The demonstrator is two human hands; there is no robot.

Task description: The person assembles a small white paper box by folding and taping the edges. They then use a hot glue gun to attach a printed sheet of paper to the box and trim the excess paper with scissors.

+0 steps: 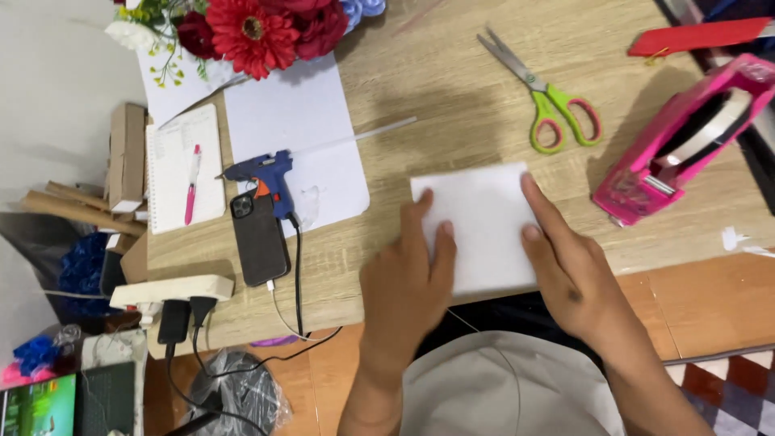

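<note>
Paper (484,222), a white folded sheet, lay at the centre of the frame on the near edge of the wooden table (452,89), and both hands pressed on it. To its right a pink tape dispenser (686,137) stood tilted, with a red strip (698,36) in the upper right corner. Green-and-pink scissors (545,97) rested above the sheet, blades shut. Left of centre a blue glue gun (266,178) sat on a larger white sheet (295,121), just above a dark phone (260,238). Further left, a spiral notebook (184,169) carried a pink pen (192,184), beneath red flowers (258,28) in the upper left.

The left hand (408,282) lay flat, fingers spread and released, fingertips on the sheet's left side. The right hand (565,266) stretched its index finger along the right edge, grasping nothing.
</note>
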